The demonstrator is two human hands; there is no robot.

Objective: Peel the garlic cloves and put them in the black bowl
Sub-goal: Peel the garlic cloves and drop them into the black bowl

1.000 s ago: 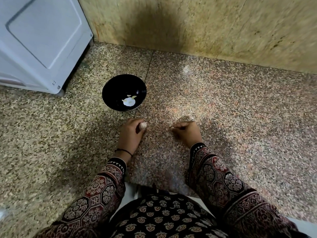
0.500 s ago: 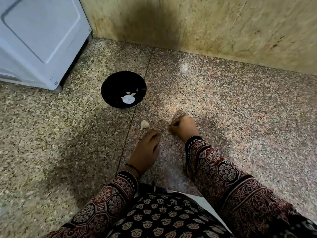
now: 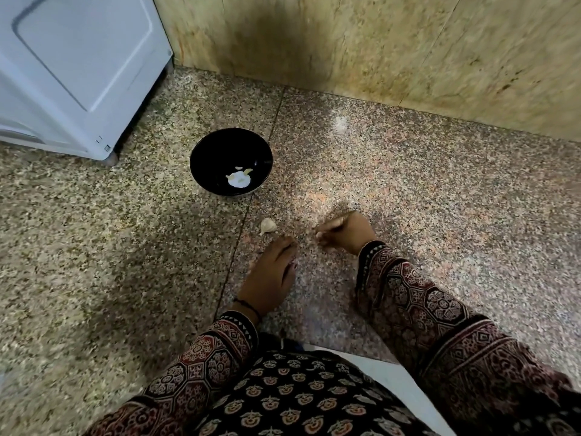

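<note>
The left hand point(image 3: 269, 276) has let go of the unpeeled garlic clove point(image 3: 268, 225) that it gripped a second ago and has drawn back from the black bowl point(image 3: 217, 152). The clove now lies alone on the speckled stone floor point(image 3: 408, 184), just on the person's side of the bowl and a little to its right, apart from its rim.

The left hand rests palm down on the floor, nearer the person than the clove. Its fingers are stretched out and hold nothing, with the fingertips point(image 3: 287, 242) just short of the clove. A thin dark band point(image 3: 248, 305) circles its wrist.

The right hand point(image 3: 345, 232) sits lower right of the bowl, about level with the clove, with its fingers curled in toward the floor. Blur hides whether they pinch anything, so I cannot tell.

Inside the bowl, on the side near the person, lie pale peeled garlic pieces point(image 3: 239, 180).

A white appliance point(image 3: 78, 73) stands upper left of the bowl, and a mottled tan wall point(image 3: 377, 42) rises beyond it. Patterned sleeves point(image 3: 424, 309) cover both forearms.
</note>
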